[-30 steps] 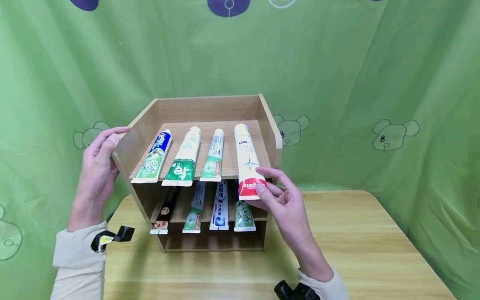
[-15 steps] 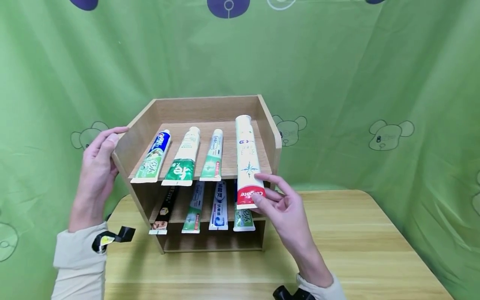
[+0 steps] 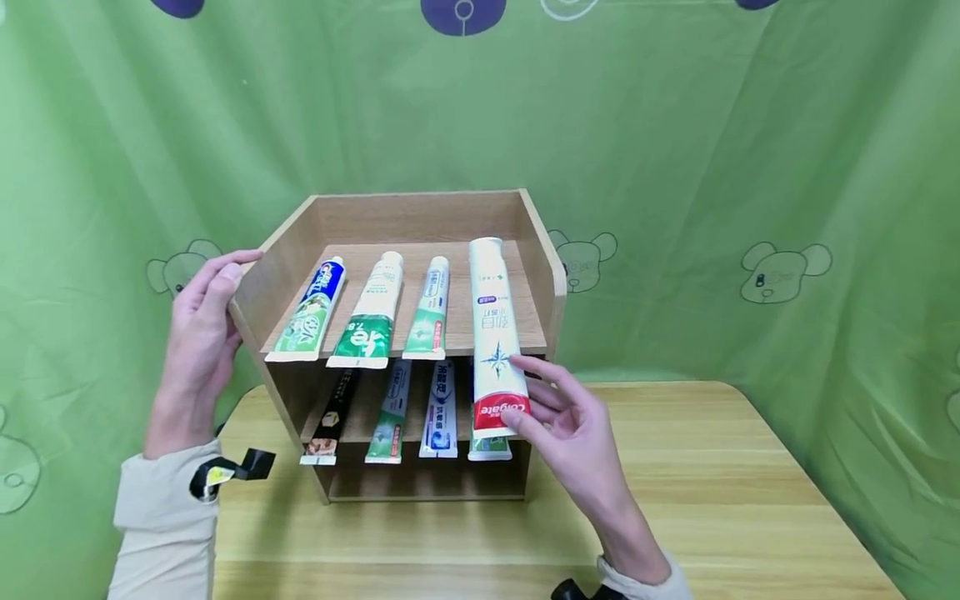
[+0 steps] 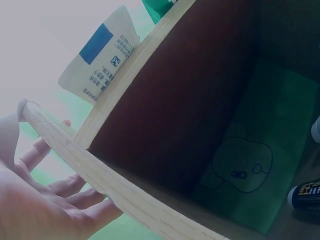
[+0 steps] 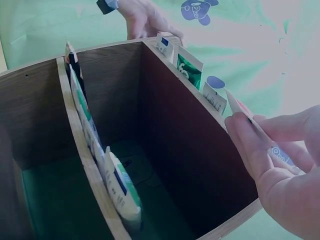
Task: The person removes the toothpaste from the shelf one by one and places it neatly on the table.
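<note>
My right hand (image 3: 573, 425) pinches the red crimped end of a white toothpaste tube (image 3: 497, 333) between thumb and fingers. That tube slants over the right part of the top shelf, its red end past the front edge. With my left hand (image 3: 201, 333) I grip the upper left side panel of a wooden desk shelf (image 3: 420, 208); the left wrist view has my fingers (image 4: 80, 197) along the panel's outer face. On the top board lie a blue-and-green tube (image 3: 310, 308), a white-and-green tube (image 3: 371, 312) and a slimmer green tube (image 3: 427, 308), side by side.
The middle shelf carries a black tube (image 3: 330, 421), a green tube (image 3: 390, 412), a blue-and-white tube (image 3: 440, 412) and a partly hidden green tube (image 3: 491, 448). Their ends overhang. The wooden table (image 3: 690, 475) spreads rightward; a green curtain (image 3: 675, 167) hangs behind.
My right hand has drawn the white tube toward me, and its red end sits lower, covering more of the tube beneath. My left hand stays on the side panel.
</note>
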A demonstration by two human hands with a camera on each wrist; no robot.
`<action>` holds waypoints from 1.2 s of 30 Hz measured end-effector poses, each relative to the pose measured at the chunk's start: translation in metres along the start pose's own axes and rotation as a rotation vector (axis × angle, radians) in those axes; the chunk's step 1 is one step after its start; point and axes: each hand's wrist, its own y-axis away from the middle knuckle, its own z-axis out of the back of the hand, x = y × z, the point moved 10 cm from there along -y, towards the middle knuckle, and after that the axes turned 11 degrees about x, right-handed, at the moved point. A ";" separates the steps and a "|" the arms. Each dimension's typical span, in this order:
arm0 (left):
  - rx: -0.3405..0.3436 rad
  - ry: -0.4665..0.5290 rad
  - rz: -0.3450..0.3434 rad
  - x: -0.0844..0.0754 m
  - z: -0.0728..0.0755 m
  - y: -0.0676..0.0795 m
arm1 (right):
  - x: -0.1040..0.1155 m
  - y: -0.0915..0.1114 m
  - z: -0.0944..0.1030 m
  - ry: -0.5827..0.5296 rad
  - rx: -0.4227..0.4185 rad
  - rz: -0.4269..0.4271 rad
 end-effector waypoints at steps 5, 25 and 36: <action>-0.001 0.003 0.002 0.000 -0.001 -0.001 | 0.000 0.006 0.001 0.000 0.013 0.031; 0.012 0.005 0.026 0.000 -0.003 -0.003 | 0.034 0.037 0.029 0.130 -0.019 0.189; -0.008 0.012 0.025 0.002 0.001 -0.001 | 0.041 0.049 0.070 0.177 -0.161 0.156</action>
